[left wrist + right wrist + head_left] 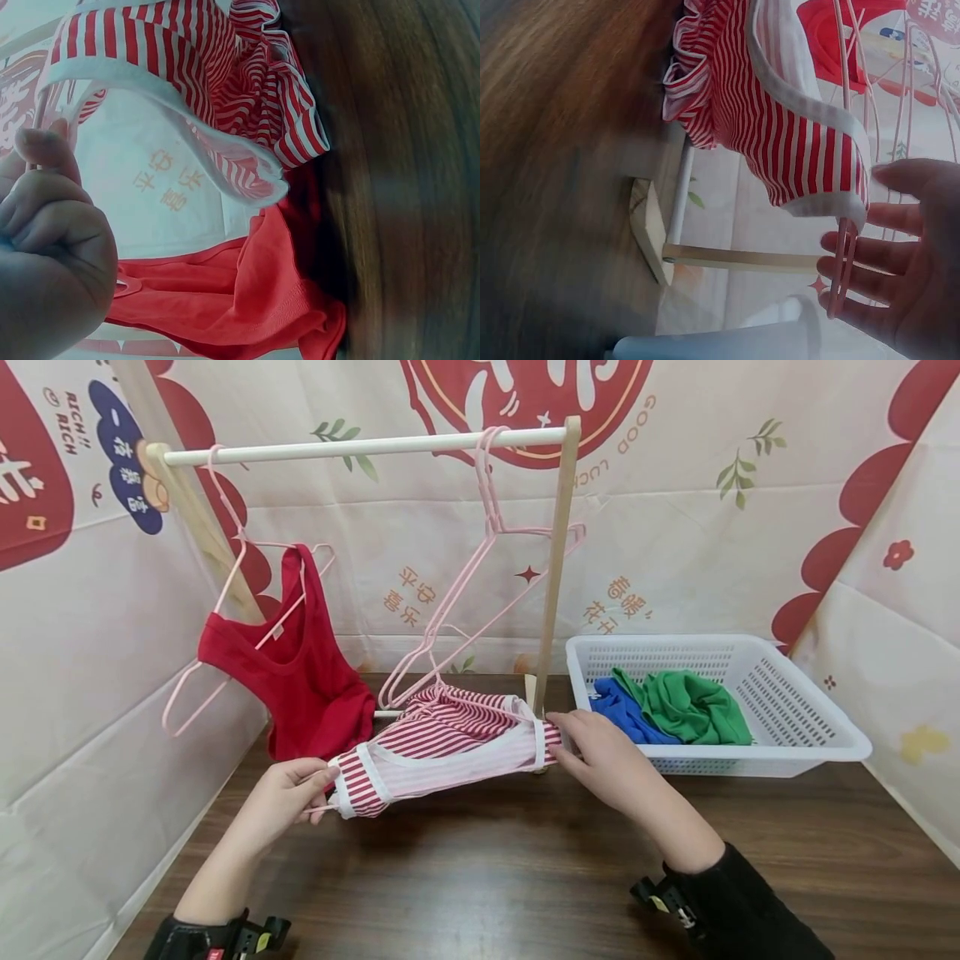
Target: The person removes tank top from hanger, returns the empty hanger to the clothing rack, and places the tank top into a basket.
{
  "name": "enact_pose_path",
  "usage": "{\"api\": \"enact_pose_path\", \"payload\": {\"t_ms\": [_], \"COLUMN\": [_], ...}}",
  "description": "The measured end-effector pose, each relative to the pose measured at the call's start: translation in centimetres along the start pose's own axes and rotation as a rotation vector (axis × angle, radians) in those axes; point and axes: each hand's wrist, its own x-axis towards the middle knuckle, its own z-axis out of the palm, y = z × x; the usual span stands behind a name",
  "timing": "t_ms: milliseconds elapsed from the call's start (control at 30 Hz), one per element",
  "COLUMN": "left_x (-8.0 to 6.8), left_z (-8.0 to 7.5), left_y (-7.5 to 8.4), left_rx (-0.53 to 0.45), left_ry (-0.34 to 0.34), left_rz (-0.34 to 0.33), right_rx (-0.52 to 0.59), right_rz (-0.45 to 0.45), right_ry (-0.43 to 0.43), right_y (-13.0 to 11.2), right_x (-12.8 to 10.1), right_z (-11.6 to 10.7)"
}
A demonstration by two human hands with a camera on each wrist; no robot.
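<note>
Two hands shared the work in the head view: your left hand point(288, 793) pinched the 9 o'clock end of the striped top point(442, 747), fingers curled round its white-bound edge and what looked like a hanger tip, while your right hand point(600, 756) met the 3 o'clock end with fingers fairly straight, thumb on the trim. The garment hung stretched between them just above the wooden table point(487, 877), below the rail point(360, 446); a red top point(300, 677) hung on its pink hanger point(225, 585) at 10 o'clock, spare hangers point(480, 577) at 12, and a white basket point(810, 743) with blue and green cloth at 2. You would have done well to keep the shoulder band taut and level, so the thin wire could slide in without snagging the soft knit. From the left wrist, your curled fingers point(52, 225) showed at 8 o'clock, the ribbed red-and-white stripes bunching into folds toward 1 o'clock, the plain red fabric point(247, 300) limp beneath. From the right wrist, your open palm point(900, 262) sat at 4 o'clock, fingers spread and barely bent, two slim pink wires point(841, 255) crossing them beside the flat white binding point(817, 202); whether they gripped I cannot tell.
</note>
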Motion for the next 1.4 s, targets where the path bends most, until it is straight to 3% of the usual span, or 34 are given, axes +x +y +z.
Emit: {"api": "enact_pose_path", "payload": {"t_ms": [200,567,667,900,1033,1267,1400], "left_x": [0.2,0.7,0.7,0.8,0.8,1.1,1.2], "left_z": [0.3,0.9,1.1,1.6,2.1,3.2,3.3], "left_y": [0.0,0.1,0.4,1.3,1.3,1.4,1.3], "left_rx": [0.013,0.054,0.072,0.043,0.017,0.087,0.103], "left_ry": [-0.059,-0.139,-0.147,-0.130,-0.165,-0.113,-0.137], "left_rz": [0.013,0.075,0.064,-0.037,0.002,0.051,0.095], "right_rx": [-0.060,-0.023,-0.027,-0.037,-0.012,0.034,0.111], "right_rz": [0.008,0.081,0.085,0.078,0.105,0.132,0.128], "right_ry": [-0.036,-0.133,-0.140,-0.131,-0.141,-0.130,-0.118], "right_y": [0.3,0.3,0.3,0.5,0.6,0.8,0.9], "right_x": [-0.5,-1.7,-2.2,-3.0,-3.5,-3.8,-3.8], "right_z": [0.4,0.1,0.0,-0.2,-0.3,-0.8,-1.1]}}
